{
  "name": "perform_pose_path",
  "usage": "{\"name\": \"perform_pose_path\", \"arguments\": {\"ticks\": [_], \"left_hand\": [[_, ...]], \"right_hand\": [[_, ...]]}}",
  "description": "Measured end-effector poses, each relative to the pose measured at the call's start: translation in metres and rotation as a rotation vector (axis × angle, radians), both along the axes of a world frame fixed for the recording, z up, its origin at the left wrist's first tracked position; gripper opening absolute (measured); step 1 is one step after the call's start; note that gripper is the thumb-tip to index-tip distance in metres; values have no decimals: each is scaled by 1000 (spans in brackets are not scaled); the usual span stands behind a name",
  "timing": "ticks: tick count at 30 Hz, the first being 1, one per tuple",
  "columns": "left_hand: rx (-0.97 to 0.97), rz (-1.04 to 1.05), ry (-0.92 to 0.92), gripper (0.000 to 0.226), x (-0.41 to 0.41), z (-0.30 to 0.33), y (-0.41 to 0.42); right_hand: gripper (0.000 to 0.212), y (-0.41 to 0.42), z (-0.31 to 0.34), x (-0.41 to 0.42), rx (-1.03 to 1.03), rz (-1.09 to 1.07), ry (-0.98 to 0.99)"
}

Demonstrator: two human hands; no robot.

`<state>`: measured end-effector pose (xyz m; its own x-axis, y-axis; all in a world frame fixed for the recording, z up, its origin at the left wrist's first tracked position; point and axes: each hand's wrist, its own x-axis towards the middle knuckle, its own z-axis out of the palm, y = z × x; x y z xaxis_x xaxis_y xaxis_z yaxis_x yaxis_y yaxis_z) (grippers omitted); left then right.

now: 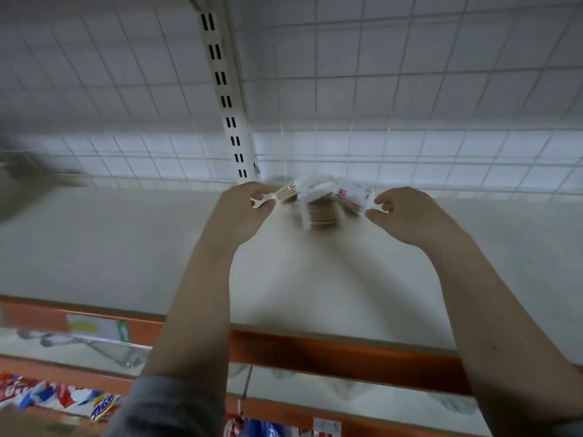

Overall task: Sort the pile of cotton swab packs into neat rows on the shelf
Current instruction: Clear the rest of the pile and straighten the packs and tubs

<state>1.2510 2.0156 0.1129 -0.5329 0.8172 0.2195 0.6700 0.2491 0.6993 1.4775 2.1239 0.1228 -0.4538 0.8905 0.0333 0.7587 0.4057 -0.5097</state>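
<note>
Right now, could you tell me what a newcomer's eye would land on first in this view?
First, the two bare forearms reaching across the white shelf: the left hand and right hand each pinch a white hang tab at either end of a small heap of cotton swab packs near the back. Behind it rises the wire grid back panel with its slotted upright. Nearest the camera runs the shelf's orange front rail.

Cotton swab packs (320, 203) showing white wrap, tan sticks, one red label. Shelf (126, 247) looking off-white, orange front edge (347, 354). Back wall grid (410, 89) showing white squares. Sleeve (170, 408) appearing grey.
</note>
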Motion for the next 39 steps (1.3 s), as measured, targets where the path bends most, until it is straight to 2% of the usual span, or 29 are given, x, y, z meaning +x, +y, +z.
{"name": "perform_pose_path", "arguments": {"ticks": [7,12,14,16,17,21,23,25,28,30,32,34,39], "left_hand": [[-23,-68,-39,22,-21,-8,9],[15,-64,-65,12,-26,-7,17],[15,-58,-53,17,-27,-6,19],[16,-56,-56,18,-28,-5,20],[19,-54,-68,16,-28,-5,19],[-17,-45,-88,13,-30,-8,18],[-32,-40,-91,17,-30,-8,18],[-34,-40,-82,18,-30,-8,19],[-42,-53,-75,15,-30,-10,23],[-68,-72,-53,15,-32,-11,28],[-112,-97,3,23,-36,-10,33],[-145,-121,73,30,-39,-8,40],[-208,-181,221,49,-36,-9,62]], "right_hand": [[49,19,-2,-30,-2,-22,-58],[54,55,1,-47,-33,88,-143],[44,67,2,-50,-54,132,-164],[21,74,1,-52,-68,151,-176],[24,76,0,-53,-75,165,-169],[60,82,-1,-52,-161,161,-195],[66,84,-1,-50,-175,171,-197],[64,86,-3,-50,-177,148,-164],[42,86,-7,-48,-184,122,-94],[46,85,-9,-47,-216,109,-47],[38,84,-11,-44,-246,88,15],[41,81,-9,-38,-268,56,67],[46,65,-2,-20,-222,-39,205]]}}
